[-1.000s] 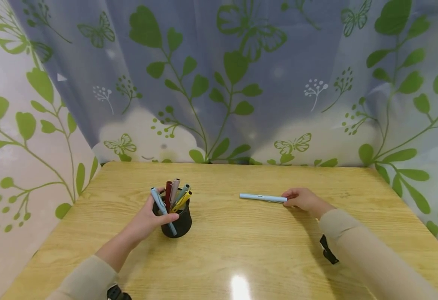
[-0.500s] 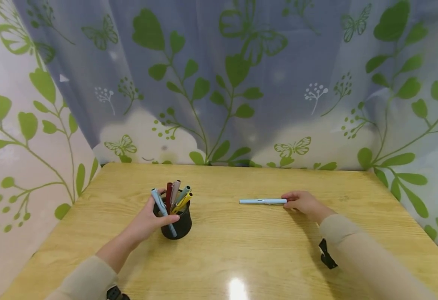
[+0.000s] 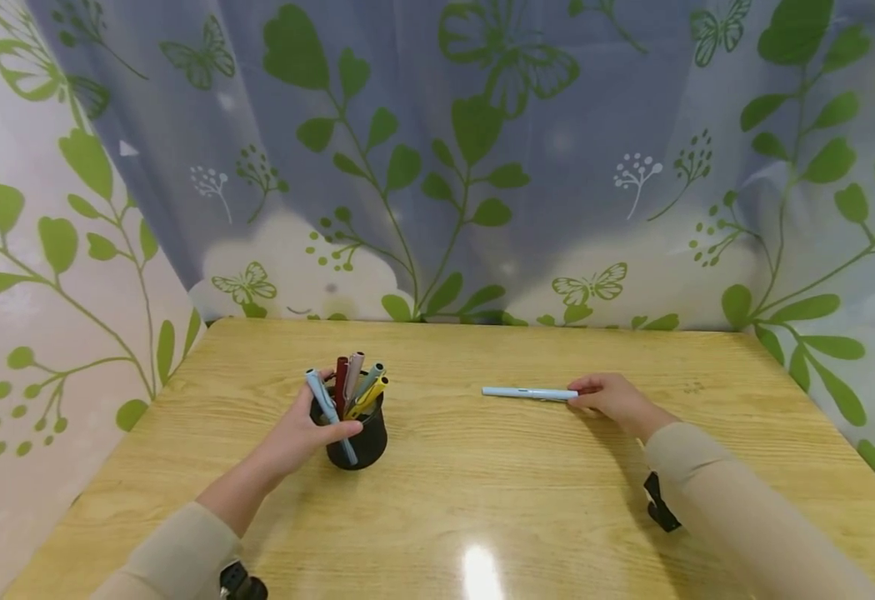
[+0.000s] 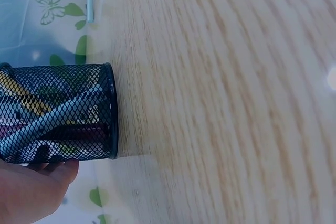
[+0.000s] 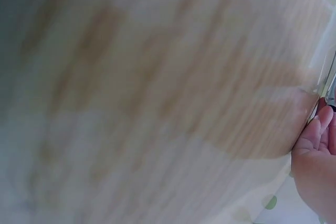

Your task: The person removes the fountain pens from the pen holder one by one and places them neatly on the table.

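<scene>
My left hand holds a black mesh pen holder from its left side, thumb across the front. Inside the holder several capped pens lean, among them a light blue pen, a dark red pen and a yellow pen. The left wrist view shows the mesh wall close up, with the fingers against it. To the right, my right hand pinches the right end of another light blue pen, which lies sideways over the table. In the right wrist view the hand hides most of that pen.
A pale wooden table carries everything, with a bright light reflection near its front. Behind it hangs a blue and white curtain printed with green leaves and butterflies, meeting the table's back edge. Black straps sit on both wrists.
The head view shifts slightly. Both hands, the pen holder and the light blue pen on the right keep nearly the same places and grips.
</scene>
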A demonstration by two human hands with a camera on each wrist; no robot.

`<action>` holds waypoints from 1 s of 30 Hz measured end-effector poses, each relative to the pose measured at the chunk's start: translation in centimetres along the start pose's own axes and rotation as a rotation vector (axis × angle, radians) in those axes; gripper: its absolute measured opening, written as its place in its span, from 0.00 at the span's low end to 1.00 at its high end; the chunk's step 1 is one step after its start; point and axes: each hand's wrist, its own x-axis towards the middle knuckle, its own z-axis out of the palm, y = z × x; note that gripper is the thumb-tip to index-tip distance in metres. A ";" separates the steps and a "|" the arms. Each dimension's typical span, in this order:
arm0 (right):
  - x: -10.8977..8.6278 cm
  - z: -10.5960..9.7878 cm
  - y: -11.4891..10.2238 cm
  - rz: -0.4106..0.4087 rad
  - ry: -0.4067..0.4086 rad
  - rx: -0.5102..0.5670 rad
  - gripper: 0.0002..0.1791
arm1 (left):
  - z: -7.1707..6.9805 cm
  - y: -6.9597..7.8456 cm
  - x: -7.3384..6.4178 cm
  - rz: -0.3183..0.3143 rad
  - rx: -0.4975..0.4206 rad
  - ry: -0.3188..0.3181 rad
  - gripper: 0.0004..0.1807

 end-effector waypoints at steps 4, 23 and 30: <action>-0.1 -0.1 -0.2 -0.003 -0.011 -0.008 0.22 | 0.1 0.0 0.0 -0.012 0.003 0.000 0.50; -1.8 -0.8 -2.3 -0.082 0.021 -0.047 0.33 | 0.2 -0.2 0.1 0.007 -0.017 0.009 0.51; -2.5 0.8 -4.1 -0.143 0.014 -0.010 0.32 | -0.1 0.1 0.0 0.012 -0.016 0.003 0.50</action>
